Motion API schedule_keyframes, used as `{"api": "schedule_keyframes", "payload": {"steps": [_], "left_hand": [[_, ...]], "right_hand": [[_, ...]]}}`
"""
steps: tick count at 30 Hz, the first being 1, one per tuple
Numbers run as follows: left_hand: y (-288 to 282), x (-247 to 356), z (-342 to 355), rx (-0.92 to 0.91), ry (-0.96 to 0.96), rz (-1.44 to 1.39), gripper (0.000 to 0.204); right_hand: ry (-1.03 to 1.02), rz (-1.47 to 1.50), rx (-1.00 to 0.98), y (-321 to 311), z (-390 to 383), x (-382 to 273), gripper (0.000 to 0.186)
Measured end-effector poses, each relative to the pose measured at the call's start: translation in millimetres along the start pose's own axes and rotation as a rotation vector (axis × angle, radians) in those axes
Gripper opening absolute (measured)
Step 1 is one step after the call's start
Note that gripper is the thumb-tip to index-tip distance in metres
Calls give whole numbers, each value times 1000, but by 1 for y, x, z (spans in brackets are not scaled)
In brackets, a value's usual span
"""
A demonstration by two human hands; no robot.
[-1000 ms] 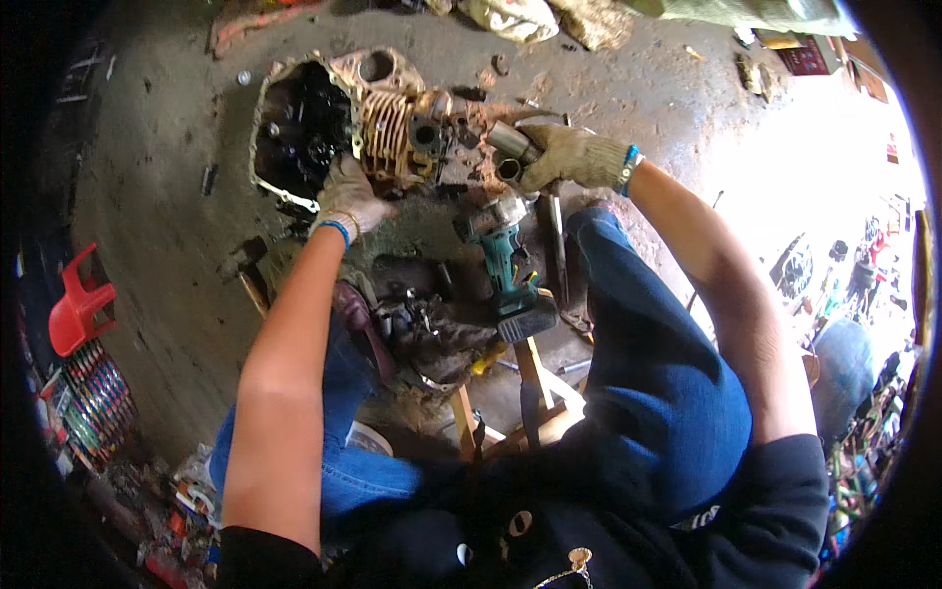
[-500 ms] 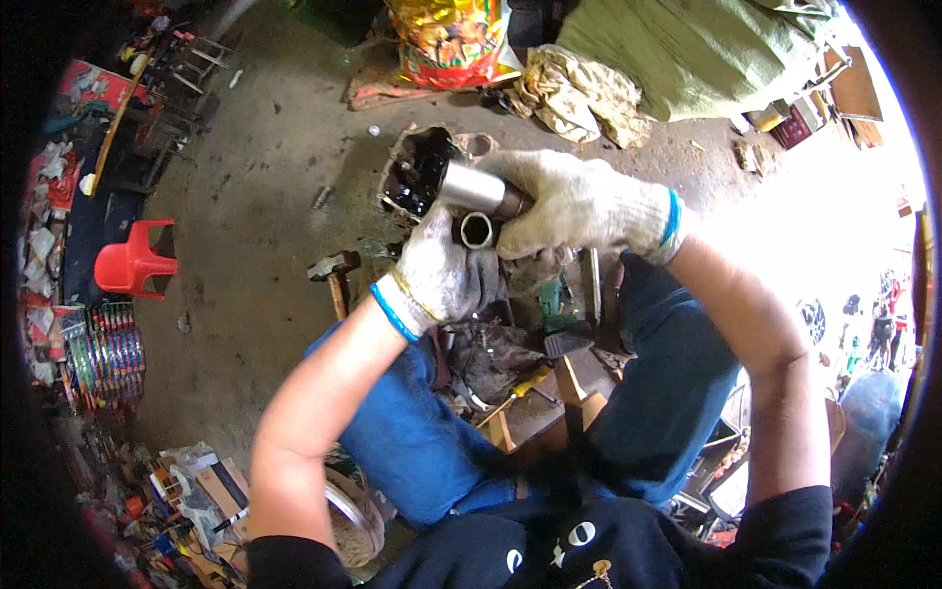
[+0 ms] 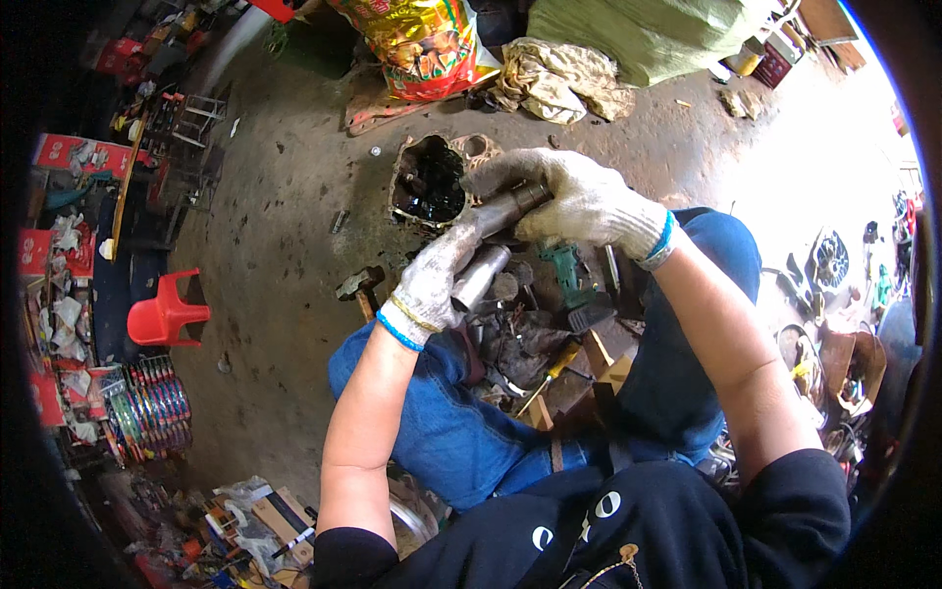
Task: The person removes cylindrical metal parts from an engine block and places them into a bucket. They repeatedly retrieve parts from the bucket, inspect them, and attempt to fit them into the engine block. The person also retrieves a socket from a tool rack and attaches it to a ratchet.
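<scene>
1. Two gloved hands show in my remote view, both held in front of the body and above the floor [image 3: 265, 216], with a metal cylinder at each.
2. My right hand [image 3: 589, 204] is closed on the darker cylinder [image 3: 512, 208], fingers over the top and thumb beneath. That cylinder lies slantwise between the hands, its lower left end reaching my left hand [image 3: 432, 280].
3. My left hand is curled around the brighter cylinder [image 3: 481, 278], which sits just below the darker one; its far fingers are partly hidden, so I cannot tell how firm the hold is.
4. Just beyond the hands, the engine casing [image 3: 429, 187] stands open, black and oily inside. The right fingers cover part of the engine, so I cannot check that side.
5. As far as I can judge, the opening up is done and both cylinders are in hand. Neither looks seated on the engine; what else is left, I cannot tell from here.
6. Near the knees I see the green power tool [image 3: 567, 270] and a yellow-handled screwdriver [image 3: 563, 359]. A hammer [image 3: 360, 283] lies to the left of my left hand, and a red plastic chair [image 3: 169, 307] stands farther left.
</scene>
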State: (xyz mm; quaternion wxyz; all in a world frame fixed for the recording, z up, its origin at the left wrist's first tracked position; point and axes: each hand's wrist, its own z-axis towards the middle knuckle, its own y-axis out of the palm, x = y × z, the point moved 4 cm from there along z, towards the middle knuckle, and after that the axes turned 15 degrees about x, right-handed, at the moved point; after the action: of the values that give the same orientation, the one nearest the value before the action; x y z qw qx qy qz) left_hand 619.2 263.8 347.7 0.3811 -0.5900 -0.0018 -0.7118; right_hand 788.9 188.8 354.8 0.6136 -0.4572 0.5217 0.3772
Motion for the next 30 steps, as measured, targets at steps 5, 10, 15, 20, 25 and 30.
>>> {"api": "schedule_keyframes", "payload": {"steps": [5, 10, 15, 20, 25, 30], "left_hand": [[-1, 1, 8, 67, -125, -180, 41], [-1, -12, 1, 248, -679, -592, 44], [-4, -11, 3, 210, -462, -492, 50], [-4, -19, -6, 303, -772, -744, 49], [-6, -22, -6, 391, -857, -619, 54], [-1, -14, -5, 414, -843, -652, 62]], "right_hand": [[3, 276, 19, -5, 2, 7, 72], [58, 386, 112, -7, 0, 22, 65], [75, 445, 165, -9, 2, 27, 62], [216, 673, 158, -4, 3, 25, 61], [193, 698, 165, -5, 4, 17, 61], [200, 750, 165, -4, 7, 16, 61]]}}
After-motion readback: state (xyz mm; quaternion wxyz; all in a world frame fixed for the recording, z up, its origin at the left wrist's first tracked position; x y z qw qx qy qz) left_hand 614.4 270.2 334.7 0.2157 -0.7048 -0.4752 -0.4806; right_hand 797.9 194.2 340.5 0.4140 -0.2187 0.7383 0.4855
